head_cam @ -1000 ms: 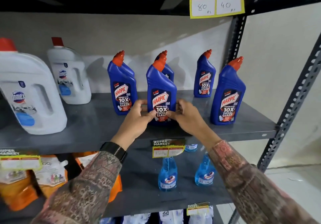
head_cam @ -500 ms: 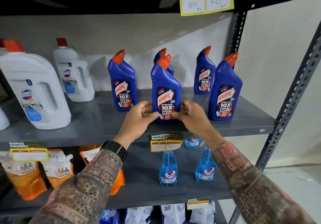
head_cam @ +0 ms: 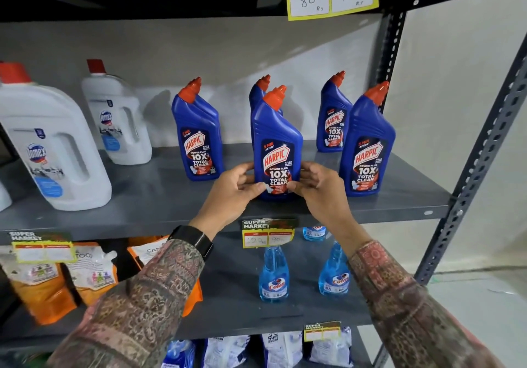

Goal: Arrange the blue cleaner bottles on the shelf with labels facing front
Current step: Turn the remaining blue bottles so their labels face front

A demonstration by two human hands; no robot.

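Two hands grip one blue cleaner bottle (head_cam: 276,150) upright at the grey shelf's (head_cam: 171,205) front, label forward: left hand (head_cam: 232,193) and right hand (head_cam: 316,189) pinch its lower sides. Five blue bottles stand there; the rear centre bottle (head_cam: 260,89) is mostly hidden, label unseen.

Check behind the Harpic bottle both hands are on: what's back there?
Behind the held Harpic bottle, gripped by the left hand and right hand, stands another blue bottle. Only its orange cap and shoulder show; its body and label are covered.
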